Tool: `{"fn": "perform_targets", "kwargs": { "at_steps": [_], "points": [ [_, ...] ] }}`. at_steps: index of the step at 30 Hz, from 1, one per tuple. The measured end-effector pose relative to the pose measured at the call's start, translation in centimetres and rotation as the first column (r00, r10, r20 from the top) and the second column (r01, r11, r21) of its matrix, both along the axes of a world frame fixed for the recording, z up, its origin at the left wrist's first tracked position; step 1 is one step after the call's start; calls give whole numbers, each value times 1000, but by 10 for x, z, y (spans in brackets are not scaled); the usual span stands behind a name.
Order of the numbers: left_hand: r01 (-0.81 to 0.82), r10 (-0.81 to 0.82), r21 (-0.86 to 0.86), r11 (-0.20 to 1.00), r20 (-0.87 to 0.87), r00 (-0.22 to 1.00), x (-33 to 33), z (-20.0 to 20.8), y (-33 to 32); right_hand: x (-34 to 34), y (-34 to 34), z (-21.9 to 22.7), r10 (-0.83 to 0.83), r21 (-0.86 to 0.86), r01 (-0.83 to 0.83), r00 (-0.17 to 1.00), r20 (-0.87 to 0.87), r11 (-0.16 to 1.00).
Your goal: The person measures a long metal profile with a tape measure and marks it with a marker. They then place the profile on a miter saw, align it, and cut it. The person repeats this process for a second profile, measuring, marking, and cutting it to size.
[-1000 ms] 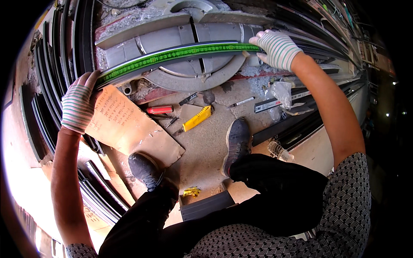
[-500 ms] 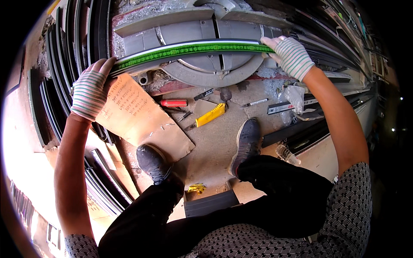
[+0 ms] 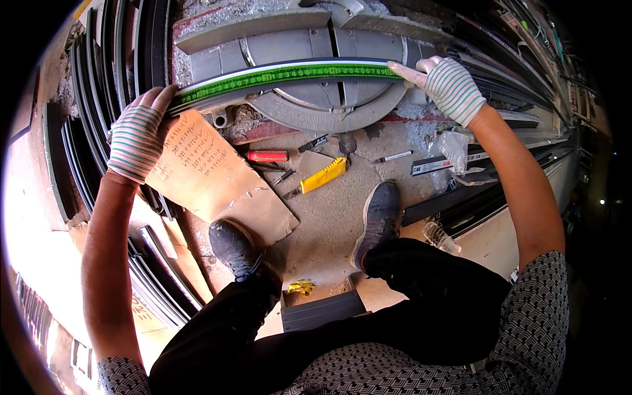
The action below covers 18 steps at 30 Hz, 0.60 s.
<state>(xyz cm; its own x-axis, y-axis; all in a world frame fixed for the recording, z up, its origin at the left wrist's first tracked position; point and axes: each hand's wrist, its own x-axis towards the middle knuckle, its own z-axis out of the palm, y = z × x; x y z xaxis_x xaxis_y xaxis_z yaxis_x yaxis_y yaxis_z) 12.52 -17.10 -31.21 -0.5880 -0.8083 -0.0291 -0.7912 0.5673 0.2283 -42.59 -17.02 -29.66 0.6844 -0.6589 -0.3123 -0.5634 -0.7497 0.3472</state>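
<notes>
Green measuring tape (image 3: 283, 74) is already laid along dark bar (image 3: 230, 95).
It is clamped by left hand (image 3: 137, 135), touched by right hand (image 3: 453, 89), grip unclear; marker pen (image 3: 393, 157) below untouched.

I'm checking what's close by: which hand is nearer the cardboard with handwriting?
Left. The left hand is beside the cardboard, at its upper left; the right hand is farther off, up and to the right, at the green tape.

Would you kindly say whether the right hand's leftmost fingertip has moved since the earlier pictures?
Yes: the leftmost fingertip of the right hand has moved slightly left along the green tape, toward the dark slot in the grey metal table.
</notes>
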Motion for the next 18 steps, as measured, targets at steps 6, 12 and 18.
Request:
{"fn": "perform_targets", "kwargs": {
  "at_steps": [6, 12, 18],
  "points": [
    [-2, 2, -15, 1000, 0, 1000, -1, 1, 0, 1, 2, -2, -23, -8, 23, 1000, -6, 1000],
    [-22, 21, 4, 1000, 8, 1000, -1, 2, 0, -7, 6, 6, -98, 54, 102, 992, -77, 993],
    [-29, 27, 34, 999, 60, 998, 2, 9, 1, 13, 7, 13, -91, 52, 90, 996, 19, 995]
  ]
}}
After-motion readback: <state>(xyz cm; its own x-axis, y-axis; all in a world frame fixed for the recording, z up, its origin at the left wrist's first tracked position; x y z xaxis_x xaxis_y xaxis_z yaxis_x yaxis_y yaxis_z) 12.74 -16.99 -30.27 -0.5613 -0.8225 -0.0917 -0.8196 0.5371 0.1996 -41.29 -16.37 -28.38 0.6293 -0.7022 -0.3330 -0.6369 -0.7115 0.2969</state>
